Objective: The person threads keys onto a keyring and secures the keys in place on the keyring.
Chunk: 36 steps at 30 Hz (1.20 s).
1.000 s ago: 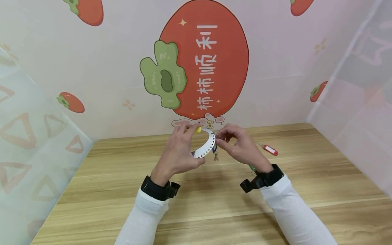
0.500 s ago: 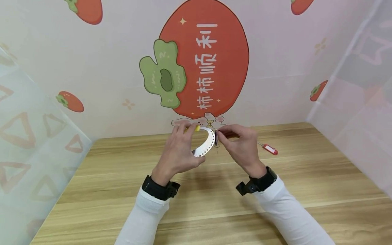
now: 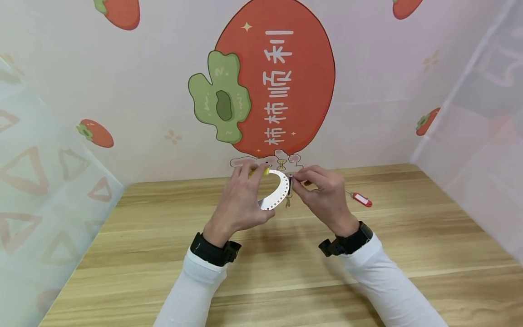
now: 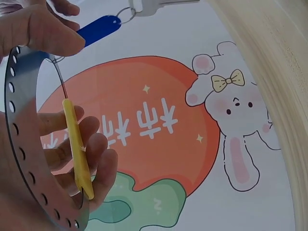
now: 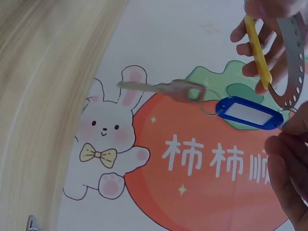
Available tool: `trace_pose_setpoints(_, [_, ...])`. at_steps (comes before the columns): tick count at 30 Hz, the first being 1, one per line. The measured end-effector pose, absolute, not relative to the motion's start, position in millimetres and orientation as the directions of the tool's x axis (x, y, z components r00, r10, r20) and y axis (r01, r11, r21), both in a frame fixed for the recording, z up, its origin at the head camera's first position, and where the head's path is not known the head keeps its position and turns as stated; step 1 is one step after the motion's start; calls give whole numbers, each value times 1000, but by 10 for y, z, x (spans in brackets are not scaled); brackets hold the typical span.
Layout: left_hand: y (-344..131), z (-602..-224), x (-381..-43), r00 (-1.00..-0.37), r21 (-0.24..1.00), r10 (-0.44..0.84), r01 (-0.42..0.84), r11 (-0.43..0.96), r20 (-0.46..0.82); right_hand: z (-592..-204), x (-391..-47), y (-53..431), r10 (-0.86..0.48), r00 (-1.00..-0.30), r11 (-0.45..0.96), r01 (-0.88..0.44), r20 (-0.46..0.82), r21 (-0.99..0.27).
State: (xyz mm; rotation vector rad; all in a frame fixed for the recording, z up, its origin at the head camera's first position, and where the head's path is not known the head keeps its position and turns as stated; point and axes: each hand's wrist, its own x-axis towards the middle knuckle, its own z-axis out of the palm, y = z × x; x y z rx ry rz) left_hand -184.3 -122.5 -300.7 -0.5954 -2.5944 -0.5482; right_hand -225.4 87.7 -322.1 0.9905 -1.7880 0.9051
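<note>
My left hand point(image 3: 239, 202) grips a curved silver metal plate point(image 3: 276, 198) with a row of small holes along its outer edge. Inside its curve a yellow key tag point(image 4: 77, 149), seen nearly edge-on, lies by the fingers. At the plate's right rim, my right hand point(image 3: 324, 195) pinches the end of a blue key tag point(image 5: 250, 113) at its small wire loop. From the tag's other end a key point(image 5: 185, 91) dangles on a split ring. The pinching fingertips partly cover that loop.
A red key tag point(image 3: 361, 200) lies on the wooden table point(image 3: 286, 281), right of the right hand. The printed back wall point(image 3: 367, 136) rises behind both hands. At the right wrist view's bottom left corner, a small metal piece point(image 5: 32, 224) shows.
My right hand has shifted slightly at the plate's rim, and the blue tag and key have swung. A green item by the right wrist has gone out of sight. The left hand stays nearly still.
</note>
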Motion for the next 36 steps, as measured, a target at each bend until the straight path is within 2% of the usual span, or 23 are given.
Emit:
trace_pose_setpoints(6, [-1230,-3024,-1851,-810,233,341,490,840,477,-3173,-2242,939,-363,-374,401,-890,853,-220])
trace_pose_setpoints(12, [-1215,-3035,-1847,-802,202,363,501,842,474,-3126,-2228,985,-408,-438,392,-877,802,-279])
trace_pose_setpoints(19, [-1180,-3052,-1846,-802,177,377,500,847,463,-3094,-2193,991,-498,-423,509,-849,757,-140])
trace_pose_setpoints(22, [-1178,-3051,-1847,-803,177,373,497,850,464,-3092,-2187,985,-505,-427,527,-841,750,-124])
trace_pose_setpoints(30, [-1225,-3017,-1853,-808,264,312,485,834,499,-3145,-2237,954,-435,-396,438,-878,809,-194])
trace_pose_setpoints(36, [-1249,-2995,-1855,-821,290,300,475,831,485,-3184,-2299,958,-431,-407,355,-897,806,-263])
